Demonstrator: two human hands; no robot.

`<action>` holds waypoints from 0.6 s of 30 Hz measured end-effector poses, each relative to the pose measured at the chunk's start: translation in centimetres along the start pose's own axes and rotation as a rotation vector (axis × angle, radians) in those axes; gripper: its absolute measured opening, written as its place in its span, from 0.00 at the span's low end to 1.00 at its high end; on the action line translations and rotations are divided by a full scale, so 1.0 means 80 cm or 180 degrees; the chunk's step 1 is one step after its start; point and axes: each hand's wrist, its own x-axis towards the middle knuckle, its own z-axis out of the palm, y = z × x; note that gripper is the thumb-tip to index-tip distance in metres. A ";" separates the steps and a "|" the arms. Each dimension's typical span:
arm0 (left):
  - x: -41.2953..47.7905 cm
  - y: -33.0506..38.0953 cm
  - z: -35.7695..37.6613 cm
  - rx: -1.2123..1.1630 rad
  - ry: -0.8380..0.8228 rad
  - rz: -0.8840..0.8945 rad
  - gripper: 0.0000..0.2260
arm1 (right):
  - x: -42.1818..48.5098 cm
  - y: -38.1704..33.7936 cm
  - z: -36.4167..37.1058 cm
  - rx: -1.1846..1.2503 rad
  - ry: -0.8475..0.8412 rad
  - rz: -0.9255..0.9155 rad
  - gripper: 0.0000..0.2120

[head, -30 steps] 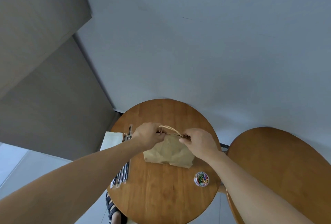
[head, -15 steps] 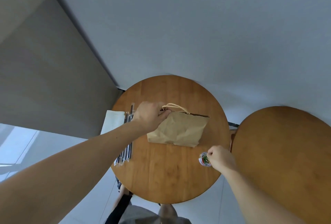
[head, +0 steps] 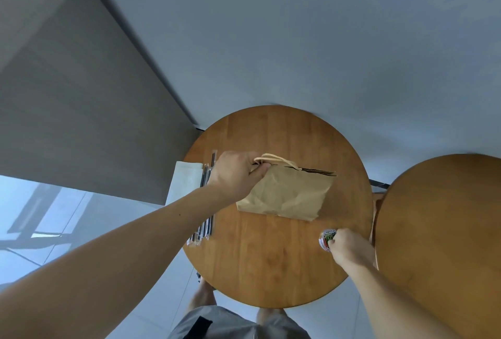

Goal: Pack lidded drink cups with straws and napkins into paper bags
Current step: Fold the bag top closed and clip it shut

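A brown paper bag (head: 287, 195) stands on the round wooden table (head: 271, 265), its top pressed nearly closed and its twine handles sticking up. My left hand (head: 237, 173) pinches the bag's top left corner at the handles. My right hand (head: 349, 248) is at the table's right edge, fingers curled at a small clear tub of coloured paper clips (head: 326, 238). Wrapped straws (head: 206, 203) lie in a row along the left side, partly under my left forearm. White napkins (head: 185, 184) overhang the left edge. No cup shows; what the bag holds is hidden.
A second round wooden table (head: 439, 243) stands close on the right, almost touching the first. A grey wall rises behind both. Pale floor tiles lie to the left and below, and my legs and shorts (head: 233, 322) show at the near table edge.
My right hand let go of the bag's top and came down to the tub of paper clips at the right edge. My left hand kept its pinch on the bag.
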 end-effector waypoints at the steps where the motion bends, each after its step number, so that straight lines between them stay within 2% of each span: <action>1: 0.001 0.000 0.000 0.0005 -0.0006 -0.0014 0.09 | 0.000 0.000 0.000 -0.0017 0.0009 -0.0019 0.09; 9: 0.005 0.004 0.001 0.0131 -0.0147 -0.0079 0.11 | -0.007 0.011 -0.001 0.0093 0.0176 -0.0161 0.10; 16: -0.001 0.002 -0.001 0.0129 -0.0267 -0.0244 0.11 | -0.010 0.016 0.004 0.0506 0.0212 -0.0302 0.09; 18: -0.001 0.001 -0.001 0.0130 -0.0278 -0.0230 0.10 | -0.014 0.015 0.003 0.0594 0.0209 -0.0363 0.12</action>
